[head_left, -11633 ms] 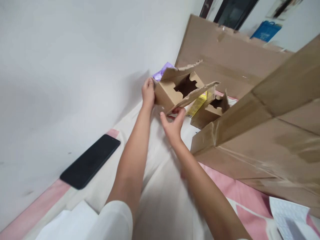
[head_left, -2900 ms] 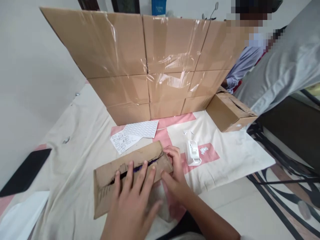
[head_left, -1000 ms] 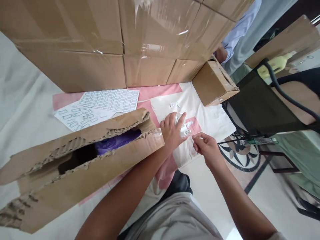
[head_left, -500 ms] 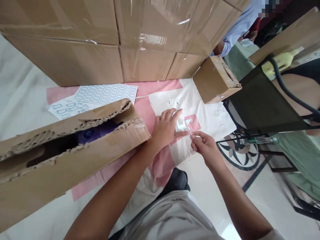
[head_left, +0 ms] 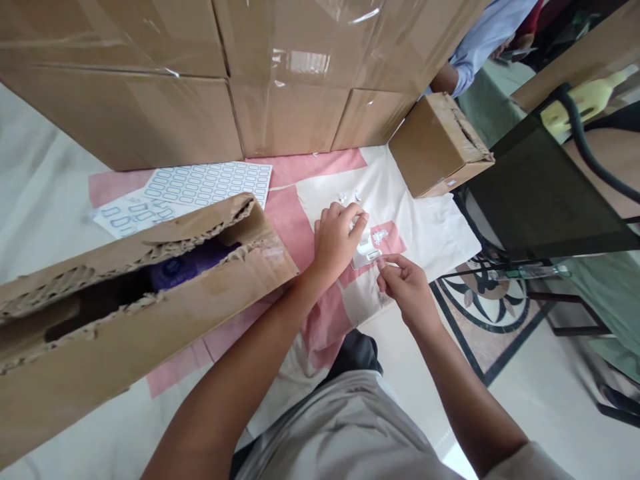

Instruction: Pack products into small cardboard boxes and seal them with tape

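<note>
My left hand [head_left: 336, 239] curls over a small white object [head_left: 364, 255] on the cloth, gripping its far part. A small dark-edged rectangle shows at the object's near end; its kind is unclear. Beside that end, my right hand [head_left: 404, 285] has thumb and forefinger pinched together. Whatever is between those fingertips is too small to make out. A crumpled whitish scrap [head_left: 380, 237] lies just right of the white object, and tiny white bits [head_left: 343, 198] rest beyond my left hand.
Stacked, taped cartons [head_left: 170, 120] wall off the far side. A torn-open carton [head_left: 200, 313] with a purple thing [head_left: 183, 268] inside stands at left, near printed outline sheets [head_left: 213, 183]. A smaller box [head_left: 430, 147], a dark chair [head_left: 550, 187] and a person's sleeve [head_left: 475, 60] are at right.
My left hand has shifted slightly away from me along the white object, its thumb drawn in toward the fingers. My right hand remains pinched near the object's end. The view has shifted slightly.
</note>
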Motion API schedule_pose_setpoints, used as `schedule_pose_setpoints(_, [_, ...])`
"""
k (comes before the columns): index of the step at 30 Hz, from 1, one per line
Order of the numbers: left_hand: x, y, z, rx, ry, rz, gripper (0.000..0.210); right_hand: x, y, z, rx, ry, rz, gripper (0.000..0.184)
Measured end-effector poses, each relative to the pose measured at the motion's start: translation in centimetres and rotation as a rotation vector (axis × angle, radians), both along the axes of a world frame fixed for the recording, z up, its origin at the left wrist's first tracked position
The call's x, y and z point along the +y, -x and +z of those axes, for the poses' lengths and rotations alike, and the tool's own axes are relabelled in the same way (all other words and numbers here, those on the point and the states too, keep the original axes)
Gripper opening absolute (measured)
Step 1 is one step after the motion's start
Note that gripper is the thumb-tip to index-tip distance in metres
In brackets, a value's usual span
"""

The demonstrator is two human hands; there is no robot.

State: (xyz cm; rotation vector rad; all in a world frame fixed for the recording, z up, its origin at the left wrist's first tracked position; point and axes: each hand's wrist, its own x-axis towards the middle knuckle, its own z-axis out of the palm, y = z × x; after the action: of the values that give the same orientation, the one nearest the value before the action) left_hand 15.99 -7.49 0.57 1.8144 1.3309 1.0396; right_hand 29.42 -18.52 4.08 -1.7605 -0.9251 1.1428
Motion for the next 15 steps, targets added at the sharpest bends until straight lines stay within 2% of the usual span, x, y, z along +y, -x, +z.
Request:
schedule_pose_setpoints(5, [-0.1, 0.2, -0.3, -0.030, -0.030, -0.040, 0.019, 0.0, 0.1, 0.0, 0.010, 0.009, -0.004, 0.040])
schedule_pose_setpoints(15, [0.6, -0.2, -1.1, -0.167, 0.000, -0.014, 0.012, 0.4, 0.2, -0.1, 0.016, 0.010, -0.033, 0.038])
